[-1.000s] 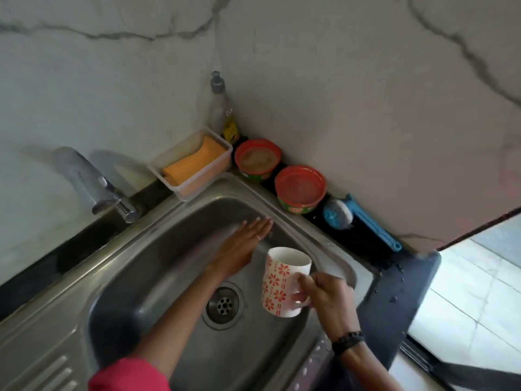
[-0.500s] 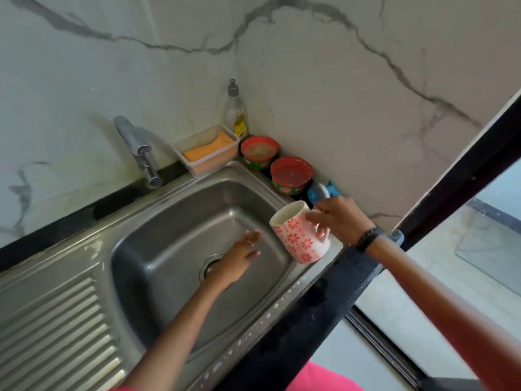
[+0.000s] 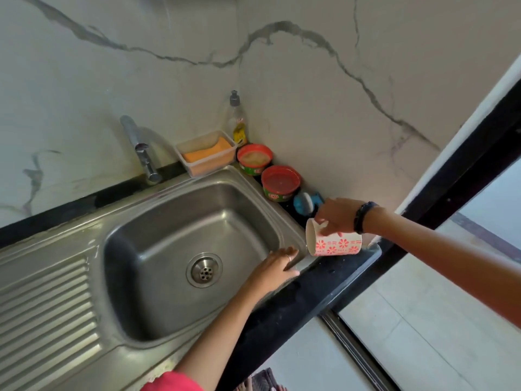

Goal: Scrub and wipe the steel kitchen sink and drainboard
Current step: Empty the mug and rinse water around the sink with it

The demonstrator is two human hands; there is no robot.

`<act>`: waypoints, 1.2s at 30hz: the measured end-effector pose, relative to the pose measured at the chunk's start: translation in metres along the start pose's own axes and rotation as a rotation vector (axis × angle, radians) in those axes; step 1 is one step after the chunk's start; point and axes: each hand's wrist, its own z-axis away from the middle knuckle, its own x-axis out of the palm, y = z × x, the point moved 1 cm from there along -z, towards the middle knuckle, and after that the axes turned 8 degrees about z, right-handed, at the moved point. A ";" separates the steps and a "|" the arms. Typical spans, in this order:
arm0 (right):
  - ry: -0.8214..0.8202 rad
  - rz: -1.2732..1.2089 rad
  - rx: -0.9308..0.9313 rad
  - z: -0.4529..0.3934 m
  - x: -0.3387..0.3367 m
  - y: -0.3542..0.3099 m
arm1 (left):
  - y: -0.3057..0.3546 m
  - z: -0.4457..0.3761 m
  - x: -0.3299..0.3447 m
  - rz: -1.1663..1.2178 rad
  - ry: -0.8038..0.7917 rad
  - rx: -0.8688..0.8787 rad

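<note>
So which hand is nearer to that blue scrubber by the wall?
Right. The right hand, holding the mug, sits just beside the blue scrubber; the left hand rests lower, on the sink rim.

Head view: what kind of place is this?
Most likely a home kitchen: a steel sink with ribbed drainboard in a dark counter, a tap, and a dish soap bottle in the marble-look wall corner.
</note>
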 end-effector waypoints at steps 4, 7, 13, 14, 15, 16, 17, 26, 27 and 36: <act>0.008 0.098 -0.099 0.002 0.013 -0.017 | -0.002 0.016 0.012 -0.004 0.127 -0.045; 0.072 0.100 -0.142 0.003 0.018 -0.026 | -0.007 0.030 0.017 0.009 0.228 -0.097; 0.200 -0.053 -0.151 0.012 0.005 -0.009 | -0.016 0.070 0.027 -0.077 0.314 -0.102; 0.208 -0.035 -0.148 0.013 0.002 -0.007 | -0.017 0.077 0.029 -0.094 0.316 -0.109; 0.201 -0.017 -0.150 0.012 0.000 -0.005 | -0.018 0.084 0.032 -0.117 0.315 -0.117; 0.179 0.000 -0.160 0.012 -0.003 -0.006 | -0.017 0.092 0.035 -0.143 0.310 -0.122; 0.147 0.029 -0.179 0.010 -0.005 -0.009 | -0.017 0.098 0.038 -0.166 0.304 -0.128; 0.043 0.412 -0.467 0.004 -0.012 -0.105 | -0.017 0.134 0.059 -0.202 0.283 -0.251; 0.073 0.412 -0.488 0.004 -0.014 -0.114 | -0.019 0.138 0.059 -0.206 0.291 -0.267; 0.364 -0.093 -0.544 -0.010 -0.021 -0.100 | -0.048 0.183 0.058 -0.228 0.311 -0.357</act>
